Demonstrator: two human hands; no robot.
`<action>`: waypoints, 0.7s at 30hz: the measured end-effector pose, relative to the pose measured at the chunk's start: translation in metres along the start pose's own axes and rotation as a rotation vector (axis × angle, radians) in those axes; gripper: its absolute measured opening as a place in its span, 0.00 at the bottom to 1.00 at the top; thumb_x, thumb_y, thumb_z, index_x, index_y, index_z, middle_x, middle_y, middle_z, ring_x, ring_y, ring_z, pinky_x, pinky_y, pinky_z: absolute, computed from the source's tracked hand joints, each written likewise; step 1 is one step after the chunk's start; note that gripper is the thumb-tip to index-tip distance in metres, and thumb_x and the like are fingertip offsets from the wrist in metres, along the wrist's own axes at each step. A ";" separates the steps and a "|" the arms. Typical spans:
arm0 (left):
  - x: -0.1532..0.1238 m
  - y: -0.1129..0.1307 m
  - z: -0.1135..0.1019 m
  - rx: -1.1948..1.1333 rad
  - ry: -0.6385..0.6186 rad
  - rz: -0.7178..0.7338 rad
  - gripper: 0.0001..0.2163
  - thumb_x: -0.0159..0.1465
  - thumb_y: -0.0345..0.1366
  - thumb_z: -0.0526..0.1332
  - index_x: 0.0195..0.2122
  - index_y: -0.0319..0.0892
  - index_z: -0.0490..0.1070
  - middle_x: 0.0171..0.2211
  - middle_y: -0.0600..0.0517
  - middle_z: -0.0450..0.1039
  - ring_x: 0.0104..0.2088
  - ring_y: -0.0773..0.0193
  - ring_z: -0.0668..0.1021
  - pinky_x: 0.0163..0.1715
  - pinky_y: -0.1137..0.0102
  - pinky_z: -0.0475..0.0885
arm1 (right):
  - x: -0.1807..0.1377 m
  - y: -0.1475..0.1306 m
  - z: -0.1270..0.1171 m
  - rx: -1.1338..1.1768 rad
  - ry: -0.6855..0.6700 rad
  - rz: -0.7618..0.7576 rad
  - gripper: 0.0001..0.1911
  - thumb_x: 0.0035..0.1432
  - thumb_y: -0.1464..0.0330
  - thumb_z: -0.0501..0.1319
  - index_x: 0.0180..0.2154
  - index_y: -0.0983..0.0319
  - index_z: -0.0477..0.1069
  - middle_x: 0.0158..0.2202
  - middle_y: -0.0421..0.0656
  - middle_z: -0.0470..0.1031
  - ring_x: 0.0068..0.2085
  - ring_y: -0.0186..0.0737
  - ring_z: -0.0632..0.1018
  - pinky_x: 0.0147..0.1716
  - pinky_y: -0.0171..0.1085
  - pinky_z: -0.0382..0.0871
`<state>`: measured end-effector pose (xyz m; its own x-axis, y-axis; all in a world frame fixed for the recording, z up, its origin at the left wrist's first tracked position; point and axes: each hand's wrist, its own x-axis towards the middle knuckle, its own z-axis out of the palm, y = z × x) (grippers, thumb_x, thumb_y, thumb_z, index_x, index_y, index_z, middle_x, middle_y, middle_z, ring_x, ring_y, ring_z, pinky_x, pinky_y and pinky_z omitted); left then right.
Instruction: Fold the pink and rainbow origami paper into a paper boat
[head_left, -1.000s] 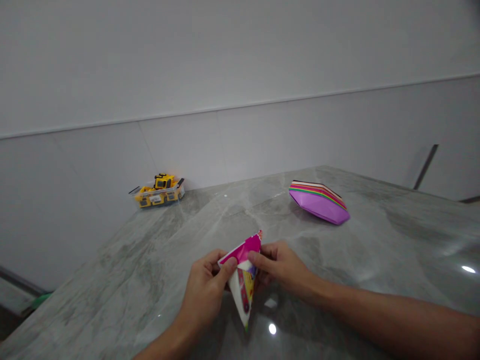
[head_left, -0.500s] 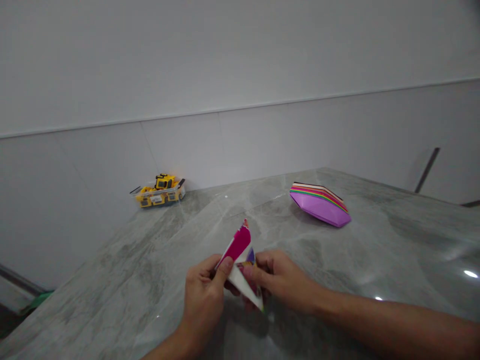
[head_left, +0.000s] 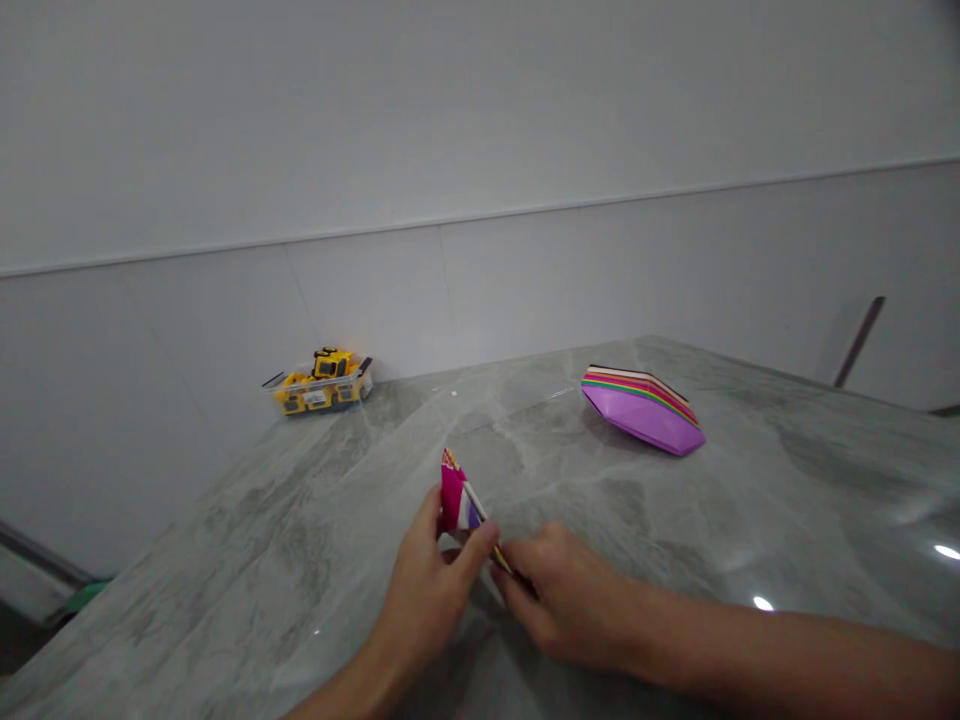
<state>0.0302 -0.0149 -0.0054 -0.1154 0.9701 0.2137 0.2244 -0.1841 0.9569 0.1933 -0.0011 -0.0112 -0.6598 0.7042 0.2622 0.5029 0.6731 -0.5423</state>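
A folded piece of printed paper (head_left: 454, 500), pink, white and purple, is held up off the tabletop between both hands. My left hand (head_left: 435, 580) pinches it, thumb on the near side and fingers behind. At its lower right end my right hand (head_left: 559, 590) is closed on the same paper, fingers curled around its edge. The paper is seen nearly edge-on, with its lower part hidden by my thumb and fingers.
A grey marbled table (head_left: 300, 560) runs back to a white wall. On its far left stands a clear plastic box (head_left: 322, 395) holding yellow toy vehicles (head_left: 332, 364). Back right lies a fanned stack of coloured paper (head_left: 645, 412), purple outermost.
The paper has turned from showing its open white fold to nearly edge-on, folded flatter. My left thumb has shifted right, and my right hand has moved slightly lower.
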 end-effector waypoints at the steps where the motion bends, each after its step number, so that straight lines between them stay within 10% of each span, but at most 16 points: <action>1: -0.001 0.000 0.000 -0.002 -0.036 -0.001 0.22 0.57 0.40 0.65 0.52 0.40 0.67 0.48 0.43 0.75 0.47 0.52 0.77 0.41 0.64 0.74 | -0.001 -0.002 -0.002 -0.064 0.006 -0.051 0.13 0.59 0.69 0.53 0.26 0.64 0.70 0.20 0.44 0.74 0.20 0.35 0.71 0.21 0.35 0.54; 10: -0.004 -0.001 -0.004 -0.261 -0.335 -0.021 0.17 0.60 0.39 0.63 0.49 0.41 0.69 0.46 0.46 0.76 0.47 0.55 0.77 0.51 0.61 0.69 | 0.003 -0.010 -0.018 0.549 0.042 0.073 0.25 0.54 0.68 0.64 0.54 0.59 0.65 0.38 0.44 0.80 0.35 0.40 0.79 0.32 0.34 0.71; 21: 0.001 -0.004 -0.009 -0.239 -0.255 0.026 0.23 0.56 0.29 0.62 0.54 0.43 0.71 0.52 0.48 0.74 0.51 0.54 0.75 0.53 0.62 0.68 | 0.010 0.009 -0.007 0.690 0.200 0.097 0.20 0.57 0.74 0.54 0.50 0.57 0.73 0.40 0.42 0.79 0.40 0.41 0.78 0.41 0.39 0.72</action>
<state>0.0208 -0.0150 -0.0073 0.1399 0.9673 0.2115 -0.0123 -0.2119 0.9772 0.1954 0.0139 -0.0076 -0.4824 0.8256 0.2927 0.0432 0.3562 -0.9334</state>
